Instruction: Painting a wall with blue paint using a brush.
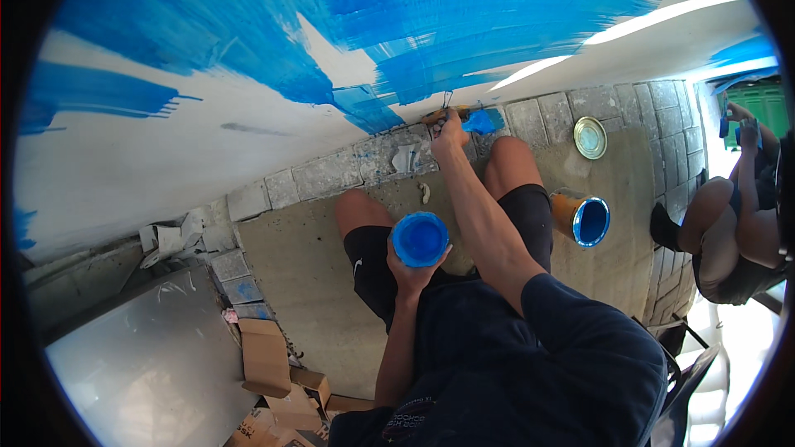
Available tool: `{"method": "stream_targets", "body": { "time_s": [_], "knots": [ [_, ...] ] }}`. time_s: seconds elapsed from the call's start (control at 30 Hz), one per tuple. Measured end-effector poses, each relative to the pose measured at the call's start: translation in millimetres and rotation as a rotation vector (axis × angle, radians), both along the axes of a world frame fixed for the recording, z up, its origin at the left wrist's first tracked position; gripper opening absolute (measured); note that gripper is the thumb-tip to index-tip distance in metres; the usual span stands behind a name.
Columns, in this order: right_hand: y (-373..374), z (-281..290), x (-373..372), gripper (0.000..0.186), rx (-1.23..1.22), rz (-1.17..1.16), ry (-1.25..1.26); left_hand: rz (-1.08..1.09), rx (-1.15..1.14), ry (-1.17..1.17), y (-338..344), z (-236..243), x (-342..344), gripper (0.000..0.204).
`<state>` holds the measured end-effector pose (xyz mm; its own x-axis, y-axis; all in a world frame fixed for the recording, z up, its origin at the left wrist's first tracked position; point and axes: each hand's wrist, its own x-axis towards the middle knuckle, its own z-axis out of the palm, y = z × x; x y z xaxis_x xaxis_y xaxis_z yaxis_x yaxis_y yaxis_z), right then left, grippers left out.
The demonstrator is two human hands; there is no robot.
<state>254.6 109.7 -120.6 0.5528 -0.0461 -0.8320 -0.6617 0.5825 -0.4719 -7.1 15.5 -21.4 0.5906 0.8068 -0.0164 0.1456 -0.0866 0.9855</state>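
Observation:
My left hand [407, 273] is closed around a round cup of blue paint [420, 238], held upright above my lap. My right arm reaches forward to the foot of the wall. There my right hand [450, 134] grips a paintbrush, whose bristles [483, 122] are coated in blue and point right, close to the paving. The white wall [273, 153] carries broad blue strokes [464, 16], with bare white patches along its lower part. Fingers hide part of the brush handle.
Right of my knee stands an open paint can [567, 209] with blue inside; its round lid [590, 137] lies beyond. Cardboard boxes [265, 356] and a metal panel [153, 356] are at lower left. Another person [737, 232] sits at far right. Paving blocks [323, 174] border the wall.

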Motion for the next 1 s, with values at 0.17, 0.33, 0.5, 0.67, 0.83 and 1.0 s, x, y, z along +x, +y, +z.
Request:
{"method": "stream_targets", "body": {
  "time_s": [0.17,0.33,0.5,0.67,0.83,1.0],
  "knots": [
    [7.0,-12.0,-6.3,0.026,-0.155,-0.104,0.05,-0.036,0.024,0.026,5.7,1.8,-1.4,0.085],
    [3.1,11.5,-31.4,0.027,-0.332,-0.041,-0.577,-0.019,0.045,0.054,12.2,-0.4,-7.7,0.085],
    [-12.2,19.9,-33.7,0.031,-0.372,0.017,-0.615,-0.008,0.05,0.029,12.2,1.9,-6.0,0.084],
    [-14.6,-6.6,-13.7,0.042,-0.501,0.067,-0.212,-0.025,0.028,-0.013,11.3,1.5,-8.3,0.085],
    [-15.2,-25.0,-6.1,0.064,-0.921,0.258,-0.226,-0.049,-0.049,-0.023,4.5,3.1,2.2,0.086],
    [-6.5,11.9,-19.6,0.069,-0.884,0.407,-0.118,-0.011,-0.016,0.035,8.6,2.3,-9.3,0.086]
  ]
}}
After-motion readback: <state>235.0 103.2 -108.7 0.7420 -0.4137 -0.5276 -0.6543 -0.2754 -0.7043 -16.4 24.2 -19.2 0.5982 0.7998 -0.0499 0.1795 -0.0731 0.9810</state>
